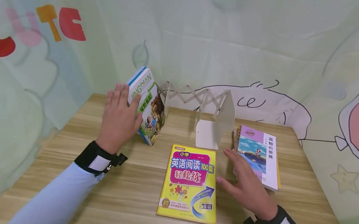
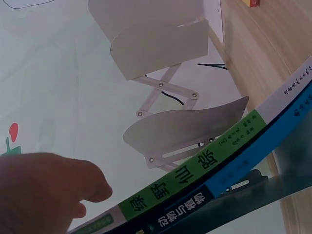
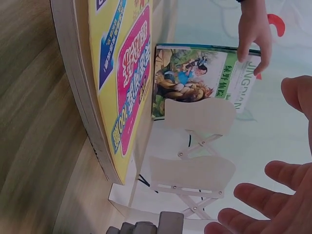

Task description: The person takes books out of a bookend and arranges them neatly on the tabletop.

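My left hand (image 1: 120, 115), fingers extended, is beside two upright books (image 1: 147, 106) leaning at the left end of a white folding book rack (image 1: 206, 134). In the left wrist view, the thumb (image 2: 92, 180) lies close to their green and blue spines (image 2: 180, 175); whether it touches them I cannot tell. My right hand (image 1: 248, 183) hovers with spread fingers between a yellow workbook (image 1: 187, 184) lying flat and a stack of books (image 1: 258, 154). Nothing is in that hand, and in the right wrist view its fingers (image 3: 263, 202) reach out beside the workbook.
A wooden table (image 1: 129, 189) carries everything. Behind it hangs a printed cloth backdrop (image 1: 194, 36). The rack's upright plates (image 1: 227, 110) stand joined by crossed bars at the back of the table. The stack at the right has a purple and white cover on top.
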Available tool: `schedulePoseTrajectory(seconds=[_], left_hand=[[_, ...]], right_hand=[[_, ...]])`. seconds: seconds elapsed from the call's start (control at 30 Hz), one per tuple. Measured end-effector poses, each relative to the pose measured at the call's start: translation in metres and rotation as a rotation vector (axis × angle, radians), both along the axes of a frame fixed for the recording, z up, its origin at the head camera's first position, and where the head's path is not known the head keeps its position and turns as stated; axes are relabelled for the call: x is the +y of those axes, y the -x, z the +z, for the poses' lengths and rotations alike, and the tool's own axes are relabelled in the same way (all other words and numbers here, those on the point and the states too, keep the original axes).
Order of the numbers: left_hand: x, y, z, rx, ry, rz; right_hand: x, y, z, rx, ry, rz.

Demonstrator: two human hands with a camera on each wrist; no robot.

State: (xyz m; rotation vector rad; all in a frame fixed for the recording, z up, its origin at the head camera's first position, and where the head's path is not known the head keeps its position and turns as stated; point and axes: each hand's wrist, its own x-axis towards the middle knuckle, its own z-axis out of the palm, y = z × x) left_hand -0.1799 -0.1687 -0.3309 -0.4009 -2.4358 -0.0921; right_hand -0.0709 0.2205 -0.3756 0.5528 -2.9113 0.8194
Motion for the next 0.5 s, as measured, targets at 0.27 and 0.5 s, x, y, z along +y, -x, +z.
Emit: schedulePoseTrajectory(seconds=[0.27,0.5], left_hand=[[0.013,-0.005,0.001,0.119,-0.031,-0.098],[0.025,-0.003,0.007,0.149,-0.1,-0.156]], right_hand=[[-0.003,0.0,-0.001,-0.003,0.004,0.006],[-0.003,-0.001,-0.001,0.004,0.014,0.009]])
